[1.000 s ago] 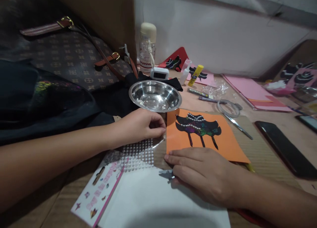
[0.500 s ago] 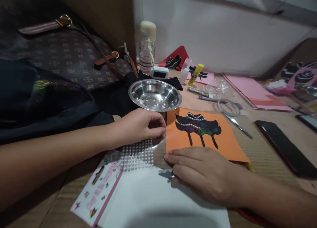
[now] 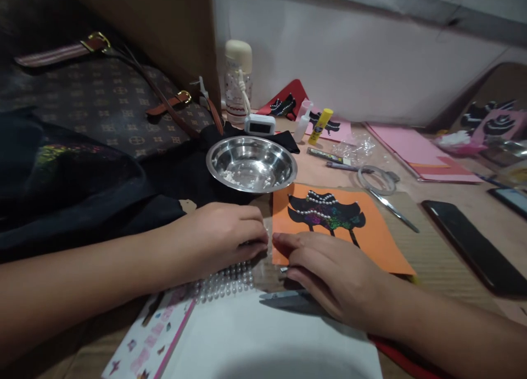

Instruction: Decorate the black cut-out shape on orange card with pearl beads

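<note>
My left hand (image 3: 230, 230) is closed in a pinch, its fingertips on the clear edge of a pearl sticker sheet (image 3: 228, 280). Rows of small pearls show below the hand; the rest is covered. Close to those fingertips, my right hand (image 3: 341, 269) is open, index finger stretched over the left edge of an orange card (image 3: 382, 241), thumb apart from it. The card bears a black pavilion-shaped cutout (image 3: 325, 211) trimmed with pearl strips. A pointed metal tool (image 3: 280, 297) lies below the right hand, partly hidden, so its kind is unclear.
A steel bowl (image 3: 251, 187) with white bits stands behind my left hand. Beyond are a bottle (image 3: 239, 88), glue stick (image 3: 320, 126) and tape roll (image 3: 376, 170). A phone (image 3: 469, 241) lies right, a patterned bag (image 3: 123, 99) left. White paper (image 3: 255, 340) is nearest me.
My right hand has moved forward and lifted its thumb side away from the metal tool, bringing the index finger near my left fingertips. The left hand has turned slightly, fingers lower over the sheet.
</note>
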Available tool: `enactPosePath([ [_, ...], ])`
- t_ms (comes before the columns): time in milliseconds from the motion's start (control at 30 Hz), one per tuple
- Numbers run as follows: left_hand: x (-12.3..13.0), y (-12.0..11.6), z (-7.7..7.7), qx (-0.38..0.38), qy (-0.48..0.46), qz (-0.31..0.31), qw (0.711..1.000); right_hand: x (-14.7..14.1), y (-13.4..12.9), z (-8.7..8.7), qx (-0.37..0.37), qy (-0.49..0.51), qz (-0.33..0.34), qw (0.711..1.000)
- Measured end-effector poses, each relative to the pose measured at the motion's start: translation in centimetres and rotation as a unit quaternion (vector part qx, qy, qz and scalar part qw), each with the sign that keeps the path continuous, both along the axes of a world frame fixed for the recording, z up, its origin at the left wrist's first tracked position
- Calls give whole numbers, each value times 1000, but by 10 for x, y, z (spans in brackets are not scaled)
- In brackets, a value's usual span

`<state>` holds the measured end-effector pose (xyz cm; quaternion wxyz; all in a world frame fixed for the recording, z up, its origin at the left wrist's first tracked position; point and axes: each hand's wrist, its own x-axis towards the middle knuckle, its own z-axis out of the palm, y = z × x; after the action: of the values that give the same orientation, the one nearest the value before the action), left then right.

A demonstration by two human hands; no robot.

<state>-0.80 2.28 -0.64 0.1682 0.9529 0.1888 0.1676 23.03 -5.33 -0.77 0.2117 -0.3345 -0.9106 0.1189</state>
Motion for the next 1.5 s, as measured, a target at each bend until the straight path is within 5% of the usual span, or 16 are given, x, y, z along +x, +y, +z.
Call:
enactPosePath([
  [567, -1, -6, -12, 77, 25, 1, 997, 1, 8, 2, -86, -64, 41, 993],
  [1500, -1, -3, -9, 102, 5, -6, 995, 0, 7, -3, -75, -24, 27, 996],
])
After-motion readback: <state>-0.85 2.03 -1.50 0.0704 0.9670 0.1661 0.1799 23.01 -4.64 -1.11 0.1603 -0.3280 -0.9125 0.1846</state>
